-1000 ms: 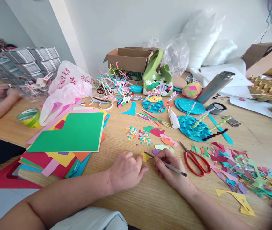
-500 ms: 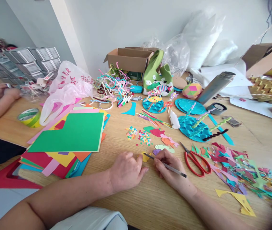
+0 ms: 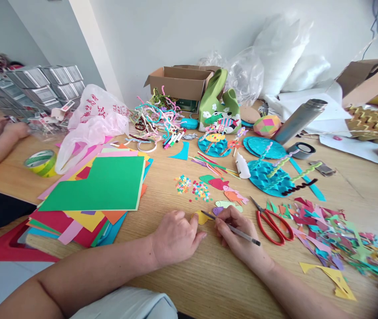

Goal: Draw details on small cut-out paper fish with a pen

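A small yellow paper fish (image 3: 203,218) lies on the table between my hands. My left hand (image 3: 175,235), fingers curled, presses its edge down against the wood. A slim pen (image 3: 242,235) with a clear barrel is gripped in my right hand (image 3: 233,228), its tip on or just over the fish. Beyond lie other paper fish: a purple one (image 3: 217,211), a pale green one (image 3: 228,205), an orange one (image 3: 232,196) and a red one (image 3: 218,183). Red-handled scissors (image 3: 273,225) rest open to the right of my right hand.
Stacked coloured paper (image 3: 109,184) covers the left side. Paper scraps (image 3: 338,235) spread over the right. Confetti dots (image 3: 201,190), a white glue bottle (image 3: 242,165), blue paper plates (image 3: 270,179) and a metal flask (image 3: 302,120) stand farther back. Another person's hands (image 3: 14,130) are at far left.
The pen tip has shifted very slightly over the yellow fish, and my right hand with it. My left hand stays in place.
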The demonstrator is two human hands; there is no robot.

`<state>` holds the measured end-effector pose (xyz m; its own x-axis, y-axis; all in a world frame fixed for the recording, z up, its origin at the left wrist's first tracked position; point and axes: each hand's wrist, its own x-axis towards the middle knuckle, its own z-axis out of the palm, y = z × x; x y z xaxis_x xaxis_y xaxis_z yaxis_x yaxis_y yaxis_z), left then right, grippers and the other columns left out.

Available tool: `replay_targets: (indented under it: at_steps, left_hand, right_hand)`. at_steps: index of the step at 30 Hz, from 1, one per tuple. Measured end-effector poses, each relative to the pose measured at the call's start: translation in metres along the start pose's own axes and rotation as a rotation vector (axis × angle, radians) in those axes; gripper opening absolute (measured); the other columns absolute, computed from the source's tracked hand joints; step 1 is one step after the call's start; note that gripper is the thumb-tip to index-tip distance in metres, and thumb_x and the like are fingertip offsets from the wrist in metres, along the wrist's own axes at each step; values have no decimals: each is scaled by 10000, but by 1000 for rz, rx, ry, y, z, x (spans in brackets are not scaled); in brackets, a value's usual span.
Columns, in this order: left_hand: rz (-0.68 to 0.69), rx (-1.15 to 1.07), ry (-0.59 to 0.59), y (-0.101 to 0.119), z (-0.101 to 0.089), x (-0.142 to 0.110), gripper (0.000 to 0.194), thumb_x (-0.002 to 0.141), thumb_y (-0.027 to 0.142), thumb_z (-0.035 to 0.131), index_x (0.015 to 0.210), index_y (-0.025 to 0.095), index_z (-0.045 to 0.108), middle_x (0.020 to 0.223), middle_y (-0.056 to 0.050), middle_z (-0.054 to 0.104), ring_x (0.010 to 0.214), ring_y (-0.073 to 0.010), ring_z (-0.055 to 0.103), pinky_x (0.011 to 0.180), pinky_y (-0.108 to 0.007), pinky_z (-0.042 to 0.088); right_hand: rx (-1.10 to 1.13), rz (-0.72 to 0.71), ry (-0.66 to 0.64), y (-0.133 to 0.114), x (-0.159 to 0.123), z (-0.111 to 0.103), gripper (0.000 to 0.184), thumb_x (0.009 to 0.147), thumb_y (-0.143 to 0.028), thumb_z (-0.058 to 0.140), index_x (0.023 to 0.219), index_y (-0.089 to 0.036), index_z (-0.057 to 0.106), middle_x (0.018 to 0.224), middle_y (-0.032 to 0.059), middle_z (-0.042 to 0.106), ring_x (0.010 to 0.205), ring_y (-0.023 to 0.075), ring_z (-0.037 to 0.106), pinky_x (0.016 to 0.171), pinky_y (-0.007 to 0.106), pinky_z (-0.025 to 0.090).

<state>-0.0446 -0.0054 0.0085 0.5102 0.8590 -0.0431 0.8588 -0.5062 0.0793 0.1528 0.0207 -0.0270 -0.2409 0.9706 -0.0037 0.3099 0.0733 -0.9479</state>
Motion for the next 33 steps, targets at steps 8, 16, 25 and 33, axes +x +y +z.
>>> replay_targets:
  at_steps: [8, 16, 25, 33]
  left_hand:
    - [1, -6, -16, 0, -1, 1, 429, 991, 451, 458, 1177, 104, 629, 786, -110, 698, 810, -273, 672, 733, -390, 533]
    - [-4, -19, -13, 0, -1, 1, 409, 985, 442, 470, 1156, 111, 637, 797, -112, 701, 815, -281, 672, 726, -405, 543]
    - [-7, -7, -13, 0, -2, 2, 417, 984, 454, 473, 1165, 114, 631, 789, -110, 698, 801, -272, 672, 724, -392, 540]
    - [-4, -2, -12, 0, -1, 1, 414, 986, 453, 467, 1151, 115, 641, 780, -109, 697, 806, -274, 673, 726, -393, 540]
  right_hand:
    - [-20, -47, -20, 2, -2, -1, 209, 922, -317, 556, 748, -238, 472, 590, -21, 525, 456, 127, 494, 423, 263, 385]
    - [-9, -56, -26, 3, -1, 0, 212, 915, -311, 558, 739, -239, 466, 581, -33, 501, 448, 123, 485, 418, 256, 372]
    - [-29, -38, 23, 2, -1, 0, 187, 898, -287, 565, 735, -233, 491, 576, -27, 522, 454, 127, 506, 427, 256, 384]
    - [-18, -48, 2, 4, -2, 0, 183, 904, -291, 556, 746, -233, 485, 573, -34, 516, 438, 119, 495, 416, 249, 371]
